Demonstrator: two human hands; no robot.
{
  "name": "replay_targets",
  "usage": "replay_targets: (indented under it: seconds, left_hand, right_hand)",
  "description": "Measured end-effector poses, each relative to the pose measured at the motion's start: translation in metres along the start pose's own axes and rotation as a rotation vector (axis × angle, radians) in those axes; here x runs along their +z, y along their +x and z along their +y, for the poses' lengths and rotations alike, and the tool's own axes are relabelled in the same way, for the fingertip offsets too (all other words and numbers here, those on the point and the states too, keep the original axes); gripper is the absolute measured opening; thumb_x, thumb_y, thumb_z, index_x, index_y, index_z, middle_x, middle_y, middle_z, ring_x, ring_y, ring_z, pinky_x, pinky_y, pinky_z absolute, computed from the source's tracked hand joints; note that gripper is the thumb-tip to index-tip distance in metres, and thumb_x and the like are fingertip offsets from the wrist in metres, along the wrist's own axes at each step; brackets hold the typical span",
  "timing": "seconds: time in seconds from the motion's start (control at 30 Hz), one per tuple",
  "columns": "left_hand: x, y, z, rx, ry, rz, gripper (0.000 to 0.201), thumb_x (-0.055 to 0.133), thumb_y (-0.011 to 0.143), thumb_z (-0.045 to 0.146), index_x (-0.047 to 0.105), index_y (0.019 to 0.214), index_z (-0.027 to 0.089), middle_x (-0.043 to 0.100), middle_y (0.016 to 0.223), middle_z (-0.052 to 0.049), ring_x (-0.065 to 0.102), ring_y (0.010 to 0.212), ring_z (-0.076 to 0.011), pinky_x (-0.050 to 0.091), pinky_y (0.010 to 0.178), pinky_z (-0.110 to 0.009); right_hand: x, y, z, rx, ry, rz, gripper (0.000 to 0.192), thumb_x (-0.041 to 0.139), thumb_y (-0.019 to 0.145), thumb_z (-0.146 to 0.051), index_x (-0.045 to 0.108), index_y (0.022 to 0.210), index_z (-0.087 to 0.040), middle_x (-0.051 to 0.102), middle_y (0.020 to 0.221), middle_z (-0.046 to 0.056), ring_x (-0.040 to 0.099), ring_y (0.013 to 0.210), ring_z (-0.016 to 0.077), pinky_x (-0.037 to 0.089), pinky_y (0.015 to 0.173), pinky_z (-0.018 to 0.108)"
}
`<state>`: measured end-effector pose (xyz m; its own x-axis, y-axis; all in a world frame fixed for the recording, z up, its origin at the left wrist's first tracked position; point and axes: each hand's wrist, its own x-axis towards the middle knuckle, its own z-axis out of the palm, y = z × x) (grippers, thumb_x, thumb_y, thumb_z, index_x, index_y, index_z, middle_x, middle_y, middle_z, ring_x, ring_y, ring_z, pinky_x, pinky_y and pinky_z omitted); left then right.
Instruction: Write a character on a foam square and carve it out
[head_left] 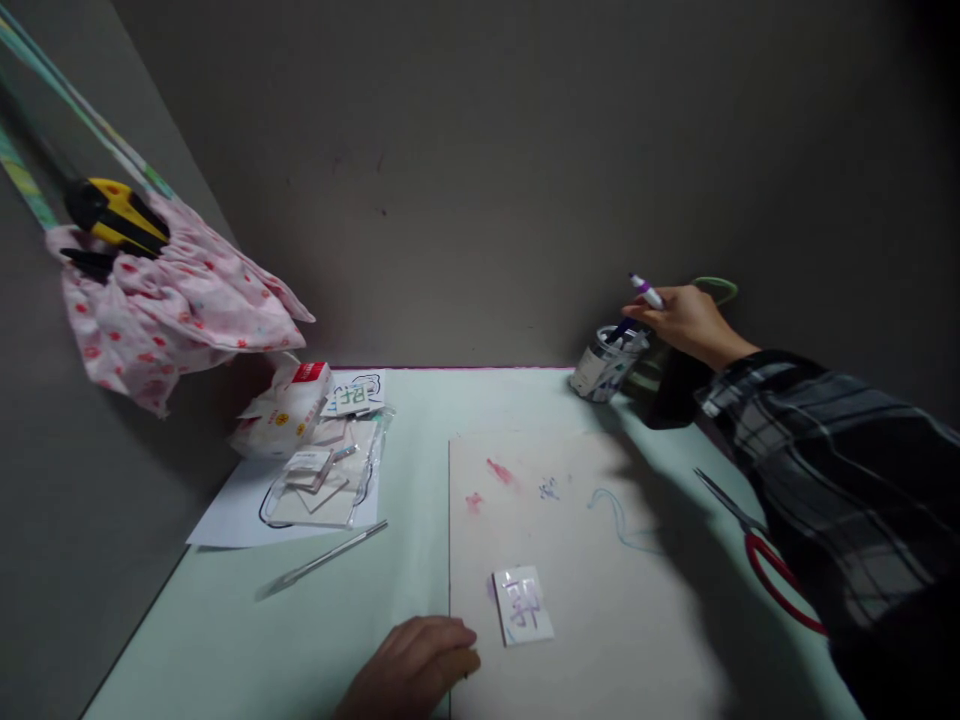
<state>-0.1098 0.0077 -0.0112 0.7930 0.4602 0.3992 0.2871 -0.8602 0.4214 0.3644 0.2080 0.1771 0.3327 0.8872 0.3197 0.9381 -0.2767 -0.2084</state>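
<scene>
At the pen jar, a white-and-purple marker is pinched in the right hand. The left hand is loosely curled at the board's edge; its grip cannot be determined.

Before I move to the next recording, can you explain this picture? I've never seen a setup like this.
There is no robot here: these are a person's bare hands, seen from a camera worn on the head, looking forward and down. It is the only view. The right hand holds a purple-and-white marker near a jar. The left hand is at the left edge of a pale board. On that board lies a small marked card. Red-handled scissors lie to the right, and a slim metallic tool to the left.
</scene>
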Motion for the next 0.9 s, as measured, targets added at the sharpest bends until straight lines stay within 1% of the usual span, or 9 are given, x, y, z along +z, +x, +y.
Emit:
replay_targets:
  seconds: [0.1, 0.23, 0.43, 0.57, 0.7, 0.77, 0.9]
  left_hand:
    - [-0.001, 0.001, 0.001, -0.016, -0.013, -0.013, 0.044, 0.043, 0.101, 0.058, 0.060, 0.121, 0.024, 0.075, 0.116, -0.004, 0.071, 0.105, -0.0163, 0.056, 0.091, -0.022]
    - [-0.002, 0.002, 0.003, -0.009, -0.011, -0.020, 0.046, 0.038, 0.102, 0.059, 0.059, 0.121, 0.023, 0.075, 0.116, -0.005, 0.071, 0.105, -0.0167, 0.057, 0.090, -0.023]
    - [-0.001, 0.000, 0.003, -0.020, -0.032, -0.016, 0.042, 0.043, 0.101, 0.057, 0.059, 0.122, 0.024, 0.075, 0.116, -0.005, 0.071, 0.105, -0.0171, 0.057, 0.091, -0.023]
    - [0.001, -0.001, 0.004, -0.044, -0.060, -0.038, 0.044, 0.043, 0.100, 0.058, 0.059, 0.124, 0.025, 0.073, 0.118, -0.005, 0.070, 0.108, -0.0180, 0.057, 0.093, -0.025]
    - [0.000, -0.001, 0.004, -0.040, -0.058, -0.044, 0.045, 0.042, 0.101, 0.058, 0.058, 0.125, 0.024, 0.073, 0.119, -0.006, 0.070, 0.109, -0.0181, 0.057, 0.094, -0.026]
    - [-0.001, -0.001, 0.004, -0.033, -0.063, -0.036, 0.045, 0.043, 0.100, 0.058, 0.058, 0.125, 0.024, 0.073, 0.119, -0.006, 0.070, 0.109, -0.0181, 0.057, 0.093, -0.026]
    - [-0.001, -0.001, 0.004, -0.048, -0.071, -0.047, 0.043, 0.047, 0.099, 0.057, 0.059, 0.125, 0.025, 0.073, 0.120, -0.006, 0.069, 0.109, -0.0185, 0.056, 0.094, -0.026]
  right_hand:
    - [0.006, 0.002, 0.002, 0.031, -0.051, -0.110, 0.023, 0.060, 0.097, -0.042, 0.069, 0.104, -0.022, 0.071, 0.107, 0.005, 0.067, 0.092, 0.0193, 0.056, 0.081, 0.037]
    - [0.010, 0.004, 0.004, 0.069, -0.093, -0.210, 0.028, 0.062, 0.097, -0.038, 0.066, 0.114, -0.017, 0.068, 0.114, 0.007, 0.068, 0.095, 0.0202, 0.057, 0.083, 0.039]
    - [0.011, 0.001, 0.005, 0.001, -0.084, -0.340, 0.030, 0.061, 0.097, -0.041, 0.067, 0.112, -0.015, 0.069, 0.110, 0.004, 0.068, 0.092, 0.0217, 0.058, 0.080, 0.038]
    - [0.016, 0.002, 0.004, -0.014, -0.084, -0.349, 0.028, 0.060, 0.097, -0.041, 0.068, 0.109, -0.016, 0.069, 0.109, 0.004, 0.068, 0.091, 0.0208, 0.058, 0.078, 0.036]
    - [0.016, 0.001, 0.003, -0.027, -0.060, -0.313, 0.029, 0.061, 0.097, -0.038, 0.066, 0.114, -0.015, 0.068, 0.111, 0.004, 0.068, 0.093, 0.0215, 0.058, 0.079, 0.037]
    - [0.015, -0.001, 0.001, -0.042, -0.043, -0.311, 0.030, 0.062, 0.097, -0.038, 0.066, 0.116, -0.016, 0.068, 0.113, 0.005, 0.068, 0.095, 0.0223, 0.058, 0.081, 0.039]
    - [0.015, -0.002, -0.004, -0.052, -0.007, -0.318, 0.030, 0.063, 0.096, -0.039, 0.067, 0.113, -0.015, 0.068, 0.113, 0.004, 0.068, 0.095, 0.0230, 0.058, 0.081, 0.039]
